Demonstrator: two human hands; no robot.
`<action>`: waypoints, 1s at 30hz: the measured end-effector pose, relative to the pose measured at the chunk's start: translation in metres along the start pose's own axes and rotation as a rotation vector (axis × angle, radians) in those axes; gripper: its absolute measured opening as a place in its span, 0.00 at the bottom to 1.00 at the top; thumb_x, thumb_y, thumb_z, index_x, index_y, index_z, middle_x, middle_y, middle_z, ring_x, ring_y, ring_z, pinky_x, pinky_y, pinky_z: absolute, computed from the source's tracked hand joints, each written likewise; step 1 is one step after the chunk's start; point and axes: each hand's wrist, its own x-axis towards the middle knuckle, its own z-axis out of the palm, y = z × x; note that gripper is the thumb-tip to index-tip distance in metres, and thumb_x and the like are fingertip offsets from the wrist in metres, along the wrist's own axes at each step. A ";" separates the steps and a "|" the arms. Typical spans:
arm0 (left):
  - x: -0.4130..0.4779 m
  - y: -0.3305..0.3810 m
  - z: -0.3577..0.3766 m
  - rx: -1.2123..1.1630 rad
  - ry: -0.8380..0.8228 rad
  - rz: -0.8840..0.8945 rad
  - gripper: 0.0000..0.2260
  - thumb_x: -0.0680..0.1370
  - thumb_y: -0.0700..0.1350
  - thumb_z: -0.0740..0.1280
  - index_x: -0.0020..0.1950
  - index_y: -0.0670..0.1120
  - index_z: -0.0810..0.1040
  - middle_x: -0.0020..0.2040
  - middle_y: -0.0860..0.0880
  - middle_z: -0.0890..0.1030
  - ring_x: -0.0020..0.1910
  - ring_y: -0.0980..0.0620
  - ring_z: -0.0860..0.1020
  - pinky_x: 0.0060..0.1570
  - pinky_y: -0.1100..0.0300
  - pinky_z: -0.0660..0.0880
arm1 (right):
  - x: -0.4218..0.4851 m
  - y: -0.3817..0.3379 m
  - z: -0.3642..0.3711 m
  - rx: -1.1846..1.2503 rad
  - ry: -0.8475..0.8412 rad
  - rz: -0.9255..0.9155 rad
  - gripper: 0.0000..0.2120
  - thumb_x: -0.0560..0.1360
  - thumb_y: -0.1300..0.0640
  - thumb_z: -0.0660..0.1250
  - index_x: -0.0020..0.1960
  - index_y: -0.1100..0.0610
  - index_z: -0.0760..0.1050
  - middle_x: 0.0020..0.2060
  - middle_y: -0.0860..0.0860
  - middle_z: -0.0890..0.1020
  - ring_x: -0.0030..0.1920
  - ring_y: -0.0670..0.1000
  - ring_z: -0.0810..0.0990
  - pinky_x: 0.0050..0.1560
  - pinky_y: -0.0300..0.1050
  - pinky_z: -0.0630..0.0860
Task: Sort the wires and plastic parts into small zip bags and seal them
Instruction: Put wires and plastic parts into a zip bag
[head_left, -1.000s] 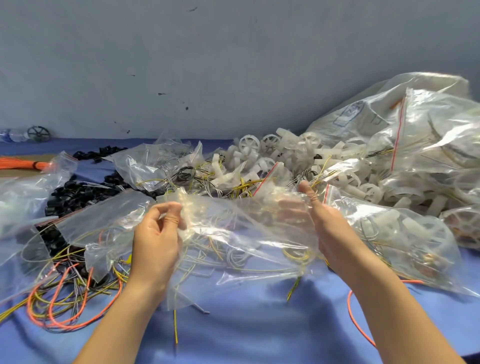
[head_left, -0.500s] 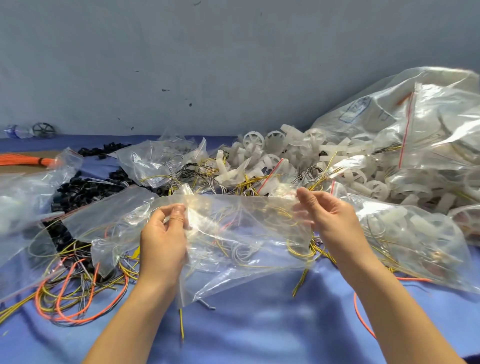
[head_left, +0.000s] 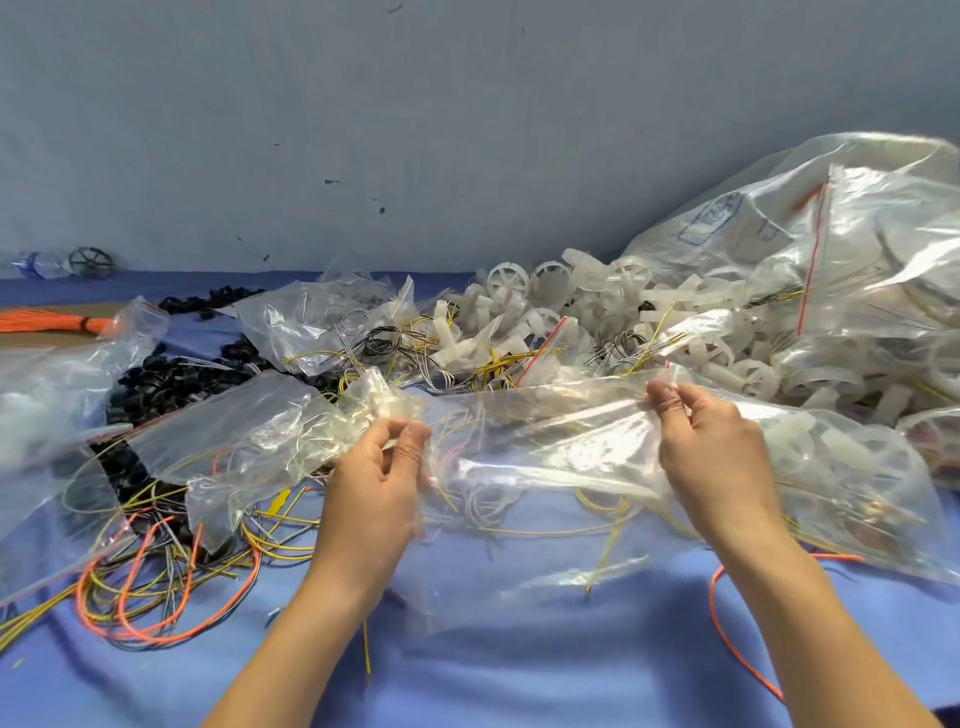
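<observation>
I hold a clear zip bag (head_left: 540, 467) stretched between both hands above the blue cloth. My left hand (head_left: 376, 483) pinches its top edge at the left end. My right hand (head_left: 711, 447) pinches the same edge at the right end. Thin yellow and grey wires show through the bag. Behind it lies a heap of white plastic wheels (head_left: 597, 306) mixed with yellow and black wires (head_left: 493, 364). A tangle of orange, yellow and grey wires (head_left: 156, 577) lies at the lower left.
A large clear bag (head_left: 841, 249) of white parts rises at the right. Black plastic parts (head_left: 166, 379) and more clear bags (head_left: 62, 415) lie at the left. An orange wire bundle (head_left: 47, 319) sits far left. A grey wall stands behind the blue cloth (head_left: 519, 675).
My right hand went from open behind the bag to pinching its top edge. The two hands moved apart and the bag's top edge is pulled taut between them.
</observation>
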 end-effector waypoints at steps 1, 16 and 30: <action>-0.001 -0.001 0.002 0.026 -0.029 -0.007 0.09 0.82 0.49 0.61 0.47 0.49 0.77 0.31 0.48 0.79 0.22 0.53 0.71 0.23 0.62 0.68 | 0.003 0.005 -0.003 -0.067 -0.007 0.034 0.17 0.82 0.46 0.57 0.51 0.53 0.80 0.42 0.60 0.84 0.48 0.64 0.79 0.43 0.52 0.71; -0.020 -0.018 0.027 1.047 -0.234 0.124 0.18 0.77 0.65 0.57 0.59 0.55 0.70 0.58 0.55 0.75 0.60 0.51 0.70 0.59 0.55 0.66 | -0.016 -0.016 0.002 -0.118 0.012 -0.120 0.15 0.78 0.55 0.61 0.64 0.53 0.73 0.57 0.55 0.76 0.58 0.58 0.75 0.59 0.56 0.71; 0.000 -0.015 0.013 0.442 -0.042 -0.120 0.05 0.78 0.50 0.67 0.45 0.50 0.77 0.41 0.54 0.80 0.43 0.51 0.77 0.43 0.58 0.69 | -0.040 -0.008 0.051 -0.403 -0.448 -0.416 0.16 0.82 0.47 0.53 0.69 0.43 0.66 0.62 0.45 0.73 0.62 0.50 0.70 0.65 0.48 0.65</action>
